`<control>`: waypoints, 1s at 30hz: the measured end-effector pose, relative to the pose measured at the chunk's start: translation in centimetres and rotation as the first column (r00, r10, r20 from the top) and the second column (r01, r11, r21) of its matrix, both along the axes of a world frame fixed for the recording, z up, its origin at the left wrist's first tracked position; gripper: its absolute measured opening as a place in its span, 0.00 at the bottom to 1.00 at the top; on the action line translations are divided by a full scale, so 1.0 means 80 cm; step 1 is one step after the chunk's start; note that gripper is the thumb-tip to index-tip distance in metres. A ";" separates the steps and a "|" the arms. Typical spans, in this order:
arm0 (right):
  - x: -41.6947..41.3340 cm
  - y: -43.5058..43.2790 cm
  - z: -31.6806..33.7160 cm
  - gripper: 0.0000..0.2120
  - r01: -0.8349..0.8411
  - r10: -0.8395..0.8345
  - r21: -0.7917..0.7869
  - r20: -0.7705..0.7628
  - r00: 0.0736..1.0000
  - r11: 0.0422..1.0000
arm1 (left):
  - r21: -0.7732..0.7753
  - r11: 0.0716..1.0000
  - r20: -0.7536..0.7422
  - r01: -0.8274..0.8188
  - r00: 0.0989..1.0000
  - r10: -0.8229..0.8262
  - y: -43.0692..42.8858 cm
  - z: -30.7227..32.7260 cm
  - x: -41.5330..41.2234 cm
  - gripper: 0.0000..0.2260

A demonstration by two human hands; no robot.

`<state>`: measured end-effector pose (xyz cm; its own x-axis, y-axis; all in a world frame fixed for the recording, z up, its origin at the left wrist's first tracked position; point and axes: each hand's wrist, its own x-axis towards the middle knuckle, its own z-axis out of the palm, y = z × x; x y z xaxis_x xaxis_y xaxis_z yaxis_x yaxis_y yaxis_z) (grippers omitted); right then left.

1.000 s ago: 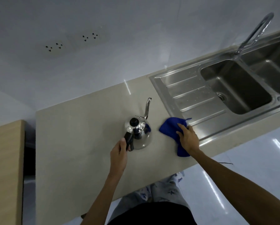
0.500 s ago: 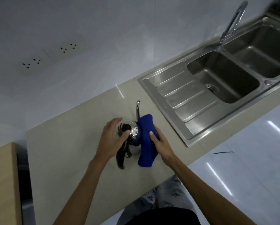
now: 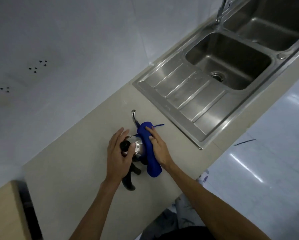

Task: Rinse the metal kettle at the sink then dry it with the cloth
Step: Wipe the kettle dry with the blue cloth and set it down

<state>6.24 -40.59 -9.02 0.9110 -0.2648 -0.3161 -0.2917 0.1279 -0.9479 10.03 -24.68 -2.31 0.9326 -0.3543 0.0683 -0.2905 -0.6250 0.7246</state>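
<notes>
Cloth (image 3: 149, 149) off counter (image 3: 72, 163), now over kettle (image 3: 138, 148).

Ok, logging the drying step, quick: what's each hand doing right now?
Left hand: open, fingers straight, steadying the kettle top.
Right hand: open, pressing the cloth against the kettle.

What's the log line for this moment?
phase: drying | left hand: rests on kettle | right hand: presses cloth against kettle | where: counter

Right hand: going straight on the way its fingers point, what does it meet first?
The right hand lies flat on the blue cloth draped over the kettle, so cloth comes first. Past the cloth's top fold, the spout sits about in line, slightly left; depth is unclear. Beyond it, bare counter.
</notes>
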 end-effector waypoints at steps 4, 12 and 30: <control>0.021 0.006 0.010 0.17 0.000 0.002 0.080 -0.025 1.000 0.997 | -0.106 0.988 -0.021 -0.108 0.994 0.107 -0.011 -0.001 -0.009 0.18; -0.021 0.060 0.040 0.24 0.136 -0.105 -0.120 0.238 0.966 0.983 | -0.122 0.981 -0.046 -0.154 0.988 0.149 -0.012 -0.008 -0.007 0.24; -0.004 0.057 0.006 0.20 0.267 -0.276 0.150 0.042 0.960 0.952 | -0.089 0.982 -0.031 -0.164 0.986 0.162 -0.018 -0.006 -0.004 0.22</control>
